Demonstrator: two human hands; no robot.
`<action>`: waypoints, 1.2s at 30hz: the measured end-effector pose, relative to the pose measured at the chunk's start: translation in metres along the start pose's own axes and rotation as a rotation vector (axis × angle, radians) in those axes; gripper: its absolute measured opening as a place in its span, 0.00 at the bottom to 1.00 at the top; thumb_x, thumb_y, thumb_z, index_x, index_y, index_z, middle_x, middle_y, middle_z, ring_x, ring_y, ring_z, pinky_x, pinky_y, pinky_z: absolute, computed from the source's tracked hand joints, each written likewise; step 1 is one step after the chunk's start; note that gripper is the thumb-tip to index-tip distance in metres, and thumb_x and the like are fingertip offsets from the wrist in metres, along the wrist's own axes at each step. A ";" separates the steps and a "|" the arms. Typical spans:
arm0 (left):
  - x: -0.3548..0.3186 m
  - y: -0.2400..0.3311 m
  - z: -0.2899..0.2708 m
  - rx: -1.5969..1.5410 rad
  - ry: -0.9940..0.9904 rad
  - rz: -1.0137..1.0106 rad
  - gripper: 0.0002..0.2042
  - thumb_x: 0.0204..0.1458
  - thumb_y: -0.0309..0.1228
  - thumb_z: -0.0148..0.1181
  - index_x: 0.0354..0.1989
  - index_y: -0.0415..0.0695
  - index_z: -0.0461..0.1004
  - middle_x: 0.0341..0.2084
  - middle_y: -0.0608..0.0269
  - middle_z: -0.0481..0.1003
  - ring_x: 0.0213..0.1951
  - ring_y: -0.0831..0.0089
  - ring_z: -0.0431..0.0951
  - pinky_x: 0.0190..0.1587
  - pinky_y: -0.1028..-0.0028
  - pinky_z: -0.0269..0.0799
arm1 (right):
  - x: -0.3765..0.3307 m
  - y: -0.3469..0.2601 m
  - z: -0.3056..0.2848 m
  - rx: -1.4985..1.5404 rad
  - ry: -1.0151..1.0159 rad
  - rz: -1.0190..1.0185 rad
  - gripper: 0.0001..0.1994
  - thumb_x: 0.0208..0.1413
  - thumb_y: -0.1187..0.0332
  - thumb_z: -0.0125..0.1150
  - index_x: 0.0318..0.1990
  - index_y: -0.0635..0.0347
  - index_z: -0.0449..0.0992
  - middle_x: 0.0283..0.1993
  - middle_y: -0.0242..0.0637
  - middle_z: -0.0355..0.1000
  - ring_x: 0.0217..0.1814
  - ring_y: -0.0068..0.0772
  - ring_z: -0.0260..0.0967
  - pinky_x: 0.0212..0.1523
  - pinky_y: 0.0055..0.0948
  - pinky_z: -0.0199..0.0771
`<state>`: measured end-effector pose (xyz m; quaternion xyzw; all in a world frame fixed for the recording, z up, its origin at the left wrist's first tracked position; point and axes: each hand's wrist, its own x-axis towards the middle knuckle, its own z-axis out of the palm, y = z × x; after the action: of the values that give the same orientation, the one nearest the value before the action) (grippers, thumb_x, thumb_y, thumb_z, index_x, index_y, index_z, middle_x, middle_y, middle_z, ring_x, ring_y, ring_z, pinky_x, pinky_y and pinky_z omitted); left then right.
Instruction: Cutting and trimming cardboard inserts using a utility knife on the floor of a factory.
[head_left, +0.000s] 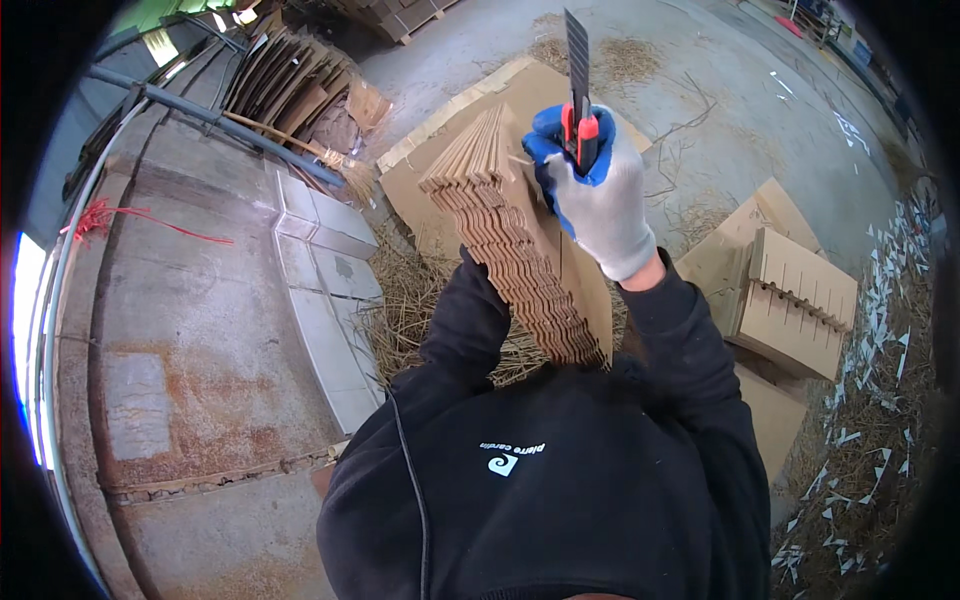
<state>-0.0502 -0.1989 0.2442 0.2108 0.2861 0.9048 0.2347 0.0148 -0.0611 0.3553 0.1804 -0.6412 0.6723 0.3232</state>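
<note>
My right hand, in a white glove with blue coating, is closed around a utility knife with a red and black handle. Its dark blade is extended and points up, away from me. Just left of that hand, a thick stack of folded brown corrugated cardboard sheets stands upright against my front, its wavy edges facing left. My left sleeve reaches to the stack's left side. The left hand itself is hidden behind the cardboard, so its grip does not show.
Flat cardboard lies on the floor ahead, with straw beside it. A slotted cardboard bundle sits at right, near scattered white scraps. On the left are a concrete ledge, red string and a broom.
</note>
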 end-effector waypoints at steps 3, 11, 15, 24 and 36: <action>-0.010 0.004 0.001 0.012 0.024 0.000 0.15 0.66 0.44 0.47 0.45 0.44 0.69 0.31 0.61 0.70 0.31 0.67 0.73 0.34 0.66 0.72 | -0.014 -0.026 0.005 -0.041 -0.016 -0.085 0.12 0.53 0.82 0.58 0.45 0.66 0.72 0.32 0.36 0.78 0.31 0.27 0.79 0.35 0.24 0.77; 0.000 0.001 0.000 0.012 0.015 -0.013 0.15 0.67 0.44 0.47 0.45 0.44 0.69 0.32 0.61 0.71 0.32 0.67 0.73 0.35 0.66 0.72 | -0.003 0.006 -0.002 0.044 0.010 0.076 0.11 0.50 0.83 0.58 0.42 0.67 0.72 0.33 0.40 0.78 0.35 0.27 0.79 0.39 0.25 0.77; -0.002 0.000 -0.001 0.004 0.017 -0.011 0.15 0.67 0.44 0.47 0.45 0.44 0.69 0.32 0.61 0.71 0.32 0.67 0.73 0.35 0.66 0.73 | -0.002 0.003 0.008 0.108 -0.028 0.137 0.08 0.52 0.82 0.59 0.40 0.66 0.73 0.34 0.39 0.79 0.34 0.28 0.78 0.41 0.28 0.78; -0.001 -0.003 0.000 0.008 0.012 -0.020 0.15 0.67 0.43 0.46 0.46 0.44 0.69 0.32 0.61 0.71 0.33 0.67 0.73 0.36 0.66 0.73 | -0.006 -0.016 -0.014 0.341 -0.119 0.246 0.19 0.52 0.73 0.72 0.51 0.68 0.74 0.38 0.29 0.76 0.31 0.13 0.66 0.34 0.18 0.72; 0.002 0.001 0.000 0.013 0.015 -0.031 0.15 0.67 0.43 0.46 0.47 0.44 0.69 0.33 0.61 0.72 0.34 0.67 0.74 0.37 0.66 0.74 | 0.000 -0.021 -0.010 0.444 -0.313 0.404 0.27 0.45 0.71 0.80 0.53 0.64 0.76 0.43 0.29 0.76 0.33 0.13 0.72 0.32 0.17 0.74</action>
<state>-0.0517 -0.1988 0.2451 0.2011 0.2972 0.9006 0.2451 0.0305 -0.0517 0.3701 0.2168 -0.5439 0.8100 0.0339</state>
